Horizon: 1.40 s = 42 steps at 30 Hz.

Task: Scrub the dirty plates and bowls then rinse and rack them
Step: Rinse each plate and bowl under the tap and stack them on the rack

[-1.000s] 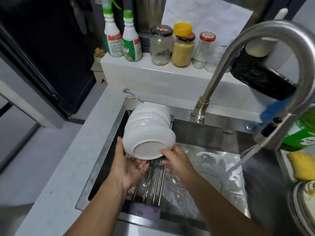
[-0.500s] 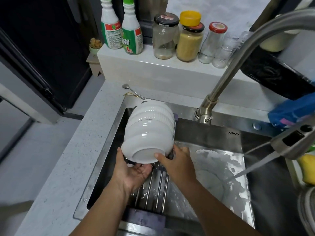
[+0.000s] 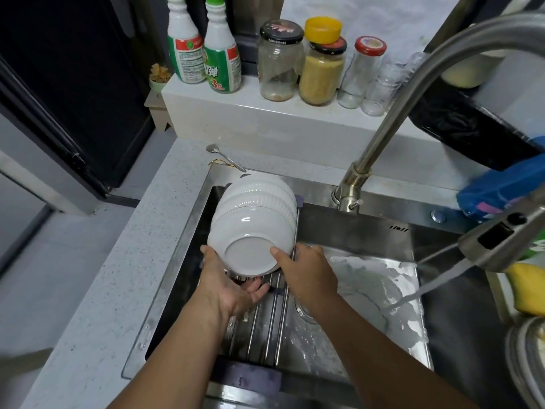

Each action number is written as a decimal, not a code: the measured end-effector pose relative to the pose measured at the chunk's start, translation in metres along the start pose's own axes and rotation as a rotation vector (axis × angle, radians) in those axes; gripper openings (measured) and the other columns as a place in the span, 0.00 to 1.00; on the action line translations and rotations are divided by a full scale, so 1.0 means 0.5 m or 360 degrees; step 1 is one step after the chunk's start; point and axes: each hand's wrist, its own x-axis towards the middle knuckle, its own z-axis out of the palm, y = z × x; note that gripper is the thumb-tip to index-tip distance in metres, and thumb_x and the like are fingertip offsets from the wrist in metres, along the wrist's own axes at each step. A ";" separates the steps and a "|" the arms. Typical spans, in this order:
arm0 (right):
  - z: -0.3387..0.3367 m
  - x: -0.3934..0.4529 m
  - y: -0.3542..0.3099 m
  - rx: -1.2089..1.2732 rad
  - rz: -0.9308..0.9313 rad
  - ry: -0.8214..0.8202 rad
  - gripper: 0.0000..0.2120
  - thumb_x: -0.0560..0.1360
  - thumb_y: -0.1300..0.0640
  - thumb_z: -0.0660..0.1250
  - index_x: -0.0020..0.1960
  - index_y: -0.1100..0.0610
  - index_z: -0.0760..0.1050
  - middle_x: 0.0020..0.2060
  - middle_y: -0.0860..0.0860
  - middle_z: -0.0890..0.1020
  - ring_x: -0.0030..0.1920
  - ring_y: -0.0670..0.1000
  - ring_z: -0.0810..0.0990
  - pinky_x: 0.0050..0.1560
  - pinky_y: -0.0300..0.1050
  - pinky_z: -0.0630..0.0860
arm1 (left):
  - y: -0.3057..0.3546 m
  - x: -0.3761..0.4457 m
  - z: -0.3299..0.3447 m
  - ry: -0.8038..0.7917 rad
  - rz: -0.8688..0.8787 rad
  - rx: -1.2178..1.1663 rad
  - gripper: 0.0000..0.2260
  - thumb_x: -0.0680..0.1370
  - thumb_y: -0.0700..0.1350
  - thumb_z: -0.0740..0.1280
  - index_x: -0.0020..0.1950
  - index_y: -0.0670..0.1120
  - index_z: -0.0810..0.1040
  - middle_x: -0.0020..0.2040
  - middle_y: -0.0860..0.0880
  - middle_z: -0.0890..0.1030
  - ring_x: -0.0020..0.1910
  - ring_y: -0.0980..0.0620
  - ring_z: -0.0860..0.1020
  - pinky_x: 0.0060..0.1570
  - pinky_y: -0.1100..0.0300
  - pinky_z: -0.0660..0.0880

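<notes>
White bowl point(image 3: 250, 240) tipped on rack point(image 3: 265, 320) over sink point(image 3: 354, 219), front of the stack; left hand point(image 3: 227, 281) and right hand point(image 3: 306, 273) both grasp it.

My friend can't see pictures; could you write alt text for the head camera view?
Two hands, left hand and right hand, hold a white bowl against a row of bowls on a rack over a steel sink; the faucet runs.

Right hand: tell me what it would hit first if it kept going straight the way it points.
The right hand points up and left, thumb on the base of the nearest white bowl. Going on, it would press straight into that bowl, which leans on the other bowls stacked on the sink rack.
</notes>
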 end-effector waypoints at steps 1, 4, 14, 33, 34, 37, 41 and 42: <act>-0.006 -0.002 0.005 0.0034 -0.0012 0.0002 0.26 0.74 0.29 0.62 0.55 0.50 0.79 0.55 0.51 0.76 0.51 0.55 0.80 0.52 0.50 0.77 | -0.008 -0.007 0.005 0.0023 0.0009 -0.0008 0.50 0.69 0.79 0.60 0.77 0.44 0.60 0.71 0.31 0.66 0.71 0.34 0.69 0.69 0.35 0.70; -0.036 -0.012 0.027 0.0182 0.0002 -0.0019 0.27 0.76 0.35 0.65 0.64 0.54 0.78 0.56 0.52 0.80 0.56 0.54 0.80 0.55 0.49 0.76 | -0.040 -0.033 0.022 0.0093 0.0017 -0.0033 0.47 0.74 0.74 0.62 0.79 0.42 0.59 0.75 0.32 0.64 0.75 0.36 0.66 0.71 0.38 0.68; -0.221 -0.073 0.207 0.0215 0.0172 -0.0251 0.08 0.74 0.59 0.69 0.38 0.61 0.80 0.31 0.51 0.79 0.36 0.53 0.79 0.45 0.55 0.81 | -0.267 -0.103 0.122 -0.0201 0.0060 0.0574 0.11 0.81 0.52 0.65 0.43 0.46 0.74 0.43 0.44 0.71 0.38 0.49 0.70 0.39 0.57 0.69; -0.564 -0.161 0.506 0.0459 0.0197 0.0406 0.10 0.74 0.64 0.72 0.55 0.58 0.84 0.44 0.53 0.86 0.38 0.47 0.81 0.45 0.36 0.77 | -0.716 -0.117 0.266 -0.0733 0.0547 0.2125 0.06 0.80 0.43 0.70 0.45 0.44 0.77 0.35 0.46 0.78 0.31 0.51 0.74 0.35 0.58 0.73; -0.571 -0.160 0.514 0.0453 0.0221 0.0409 0.10 0.74 0.63 0.72 0.55 0.57 0.84 0.45 0.53 0.86 0.41 0.49 0.83 0.49 0.39 0.79 | -0.728 -0.115 0.274 -0.0737 0.0646 0.2249 0.08 0.78 0.46 0.72 0.43 0.45 0.76 0.37 0.46 0.78 0.33 0.50 0.74 0.38 0.57 0.73; -0.587 -0.154 0.539 0.0424 0.0289 0.0392 0.12 0.74 0.61 0.72 0.57 0.55 0.84 0.47 0.52 0.87 0.46 0.51 0.85 0.49 0.39 0.77 | -0.757 -0.113 0.292 -0.0678 0.0965 0.2663 0.13 0.76 0.51 0.74 0.44 0.47 0.72 0.41 0.47 0.80 0.40 0.47 0.78 0.42 0.56 0.73; -0.592 -0.146 0.555 0.0410 0.0307 0.0381 0.13 0.75 0.58 0.73 0.59 0.54 0.83 0.52 0.50 0.86 0.51 0.50 0.83 0.50 0.36 0.73 | -0.771 -0.102 0.299 -0.0535 0.1328 0.3110 0.15 0.77 0.53 0.72 0.54 0.44 0.74 0.51 0.45 0.83 0.51 0.43 0.81 0.46 0.53 0.76; -0.594 -0.145 0.557 0.0408 0.0312 0.0379 0.13 0.75 0.58 0.73 0.59 0.54 0.83 0.52 0.50 0.86 0.51 0.50 0.83 0.49 0.36 0.72 | -0.775 -0.102 0.301 -0.0520 0.1399 0.3189 0.14 0.77 0.53 0.71 0.55 0.45 0.75 0.52 0.45 0.83 0.51 0.43 0.81 0.44 0.53 0.74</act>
